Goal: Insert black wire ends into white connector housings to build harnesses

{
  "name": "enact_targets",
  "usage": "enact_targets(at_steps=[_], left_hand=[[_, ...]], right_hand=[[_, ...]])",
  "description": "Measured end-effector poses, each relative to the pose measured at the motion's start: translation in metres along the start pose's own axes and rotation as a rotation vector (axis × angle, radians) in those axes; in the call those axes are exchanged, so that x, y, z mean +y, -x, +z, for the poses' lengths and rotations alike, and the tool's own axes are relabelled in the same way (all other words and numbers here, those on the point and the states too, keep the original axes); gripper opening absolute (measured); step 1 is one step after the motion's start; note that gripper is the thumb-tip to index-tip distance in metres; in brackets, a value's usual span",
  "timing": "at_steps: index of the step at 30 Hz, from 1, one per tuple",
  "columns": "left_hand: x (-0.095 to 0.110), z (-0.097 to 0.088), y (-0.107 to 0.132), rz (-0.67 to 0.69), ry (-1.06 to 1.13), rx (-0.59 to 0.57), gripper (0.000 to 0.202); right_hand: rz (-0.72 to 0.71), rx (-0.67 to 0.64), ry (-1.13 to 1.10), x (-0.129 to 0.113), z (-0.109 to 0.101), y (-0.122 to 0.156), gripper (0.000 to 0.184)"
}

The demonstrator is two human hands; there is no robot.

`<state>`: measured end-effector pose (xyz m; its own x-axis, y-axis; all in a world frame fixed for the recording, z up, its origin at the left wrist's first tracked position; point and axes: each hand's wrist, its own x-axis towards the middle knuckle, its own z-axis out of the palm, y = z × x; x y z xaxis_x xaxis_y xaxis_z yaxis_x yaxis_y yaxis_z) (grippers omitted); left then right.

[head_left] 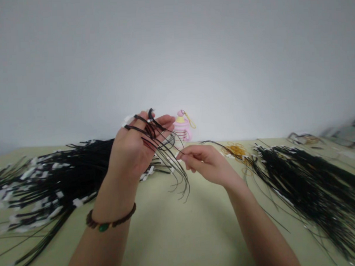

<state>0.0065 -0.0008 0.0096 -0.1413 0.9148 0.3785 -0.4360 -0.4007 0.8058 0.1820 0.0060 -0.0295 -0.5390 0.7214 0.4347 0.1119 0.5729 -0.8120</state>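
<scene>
My left hand [131, 150] is raised with its fingers spread, and a bunch of thin black cords [166, 152] is laid across and between them. The cords droop in loose curves below the hand. My right hand [206, 165] is to the right of it, with thumb and fingertips pinched on a thin black cord [182, 153]. A large bundle of black cords with white tags [51, 180] lies on the table to the left, partly behind my left hand. A second black bundle [307, 186] lies to the right of my right hand.
A pink-and-yellow plastic toy [182, 127] with a yellow loop stands at the table's back edge. Yellow rubber bands [235, 150] lie nearby. A beaded bracelet [110, 218] circles my left wrist. Blurred objects [343, 133] sit at the far right on the beige table [181, 233].
</scene>
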Motion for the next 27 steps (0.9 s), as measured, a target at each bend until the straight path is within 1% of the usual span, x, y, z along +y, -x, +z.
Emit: enact_targets(at_steps=[2, 5, 8, 11, 13, 16, 20, 23, 25, 27], left_hand=[[0.002, 0.000, 0.001, -0.013, 0.037, -0.015, 0.015], [0.005, 0.000, 0.003, -0.032, 0.050, -0.048, 0.015], [0.006, -0.001, 0.002, -0.030, 0.051, -0.039, 0.015], [0.007, -0.003, 0.001, -0.027, 0.095, -0.043, 0.014], [0.008, -0.003, 0.002, -0.034, 0.091, -0.059, 0.014], [0.010, -0.002, 0.007, -0.049, 0.069, -0.092, 0.018], [0.012, 0.006, 0.013, -0.083, 0.137, -0.143, 0.023], [0.012, 0.011, 0.013, -0.083, 0.255, -0.105, 0.032], [0.012, 0.012, 0.012, -0.094, 0.329, -0.080, 0.039], [0.013, 0.012, 0.011, -0.118, 0.387, -0.077, 0.041]], right_hand=[[0.037, 0.004, -0.091, 0.001, 0.000, -0.002, 0.019], [0.093, 0.049, -0.204, -0.003, -0.002, -0.003, 0.027], [0.162, 0.074, -0.397, -0.009, -0.006, -0.001, 0.027], [0.246, 0.032, -0.550, -0.012, -0.005, -0.001, 0.027], [0.269, -0.001, -0.574, -0.010, -0.002, -0.002, 0.028], [0.238, -0.009, -0.560, -0.002, 0.006, -0.007, 0.027], [0.202, 0.056, -0.497, 0.011, 0.009, -0.011, 0.026], [0.165, 0.049, -0.476, 0.015, 0.006, -0.011, 0.025], [0.149, 0.033, -0.527, 0.016, 0.005, -0.011, 0.023], [0.143, 0.020, -0.599, 0.015, 0.006, -0.011, 0.022]])
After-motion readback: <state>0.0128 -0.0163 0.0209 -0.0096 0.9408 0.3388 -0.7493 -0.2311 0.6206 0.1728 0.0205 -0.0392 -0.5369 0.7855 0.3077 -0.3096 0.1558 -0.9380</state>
